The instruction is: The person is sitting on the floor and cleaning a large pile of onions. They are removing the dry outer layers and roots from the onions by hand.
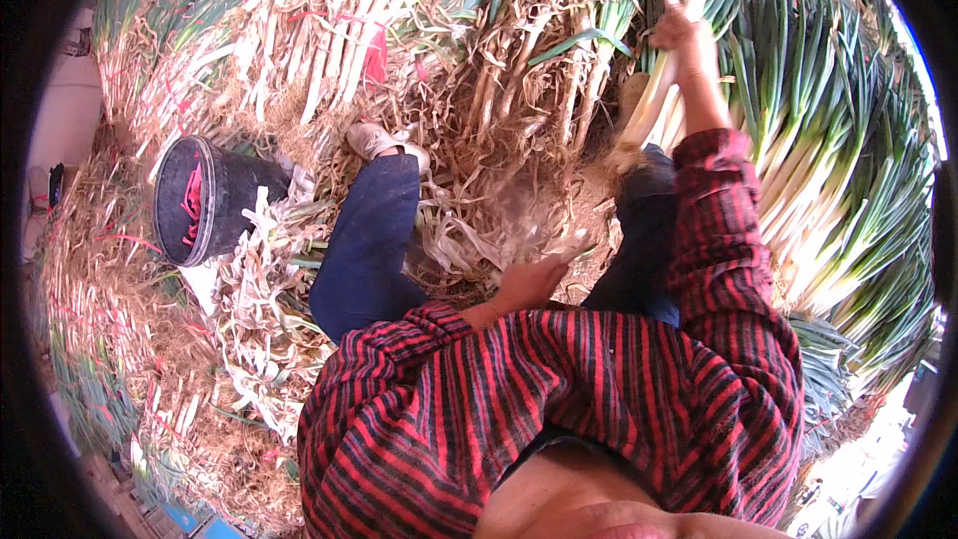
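At the upper right my right hand (682, 37) is closed around a long green onion (650, 108). Its white shank slants down to the left, and its blurred roots hang by my right knee. My left hand (528, 286) is low in front of my body, over the littered ground between my legs. Something pale shows at its blurred fingertips, and I cannot tell whether it is held. Dry peeled leaves (464, 243) lie just beyond that hand. Untied-looking green onions with clean white shanks (812, 180) are heaped to the right of my right arm.
A black bucket (258, 180) with red ties (193, 202) inside lies tipped at the left. Onions with dry, brownish husks (516, 67) stand ahead. Bundles with red ties (337, 37) spread along the upper left. Leaf scraps (262, 359) cover the ground by my left leg.
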